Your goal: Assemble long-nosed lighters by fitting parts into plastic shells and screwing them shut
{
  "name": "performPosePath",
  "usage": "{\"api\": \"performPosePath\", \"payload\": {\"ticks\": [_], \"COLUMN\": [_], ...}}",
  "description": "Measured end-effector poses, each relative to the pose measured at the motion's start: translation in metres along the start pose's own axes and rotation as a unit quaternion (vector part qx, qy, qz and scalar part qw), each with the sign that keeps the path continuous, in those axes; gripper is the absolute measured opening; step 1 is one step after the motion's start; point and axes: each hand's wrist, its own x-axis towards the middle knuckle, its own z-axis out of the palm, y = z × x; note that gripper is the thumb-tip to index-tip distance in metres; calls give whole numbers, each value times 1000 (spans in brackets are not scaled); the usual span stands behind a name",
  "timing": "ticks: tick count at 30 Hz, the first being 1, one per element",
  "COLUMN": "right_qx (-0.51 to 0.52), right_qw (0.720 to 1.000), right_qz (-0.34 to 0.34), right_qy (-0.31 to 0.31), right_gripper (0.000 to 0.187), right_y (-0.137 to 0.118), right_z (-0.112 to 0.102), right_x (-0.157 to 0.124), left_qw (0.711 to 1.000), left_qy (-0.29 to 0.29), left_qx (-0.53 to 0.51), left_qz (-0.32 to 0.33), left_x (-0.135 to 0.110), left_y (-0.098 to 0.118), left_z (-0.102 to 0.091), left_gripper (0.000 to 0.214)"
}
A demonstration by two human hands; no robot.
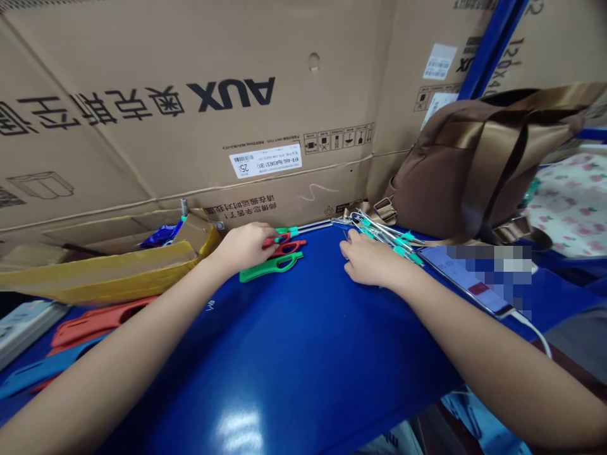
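My left hand [247, 245] is closed, its fingertips on a red plastic handle [289, 247] with a loop. Beside it lies a green looped handle [271, 268], flat on the blue table. Just beyond the fingers, metal rods [313, 226] with teal collars stretch toward the right. My right hand [370, 259] has its fingers curled at the near left side of a heap of metal rods with teal parts [386, 234]. Its palm is turned away, so anything between the fingertips is hidden.
A large cardboard box [190, 145] stands behind the blue table [303, 354]. At left are a yellow-taped carton [118, 275] and red [102, 322] and blue plastic handles [47, 366]. At right sit a plugged-in phone [467, 278] and a brown backpack [441, 170].
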Motion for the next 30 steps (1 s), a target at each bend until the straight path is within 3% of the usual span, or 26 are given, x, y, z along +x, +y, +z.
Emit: {"api": "performPosePath", "payload": {"ticks": [3, 14, 20, 26, 30], "right_qx": [1, 14, 40, 128, 203], "right_qw": [1000, 1000, 997, 974, 936], "right_qz": [-4, -13, -33, -162, -279], "right_qy": [6, 24, 55, 89, 62], "right_gripper": [19, 31, 35, 37, 17], "right_y": [2, -1, -3, -23, -50], "right_z": [1, 5, 10, 14, 17], "right_x": [1, 4, 7, 3, -11], "left_qw": [1000, 996, 990, 980, 959], "left_qy": [-11, -24, -4, 18, 78], "left_qx": [-20, -88, -134, -192, -272], "left_qz": [14, 25, 36, 40, 16], "left_x": [-15, -62, -86, -135, -166], "left_y": [-2, -11, 0, 38, 55], "left_z": [0, 16, 24, 27, 31], "left_gripper": [25, 29, 31, 28, 32]}}
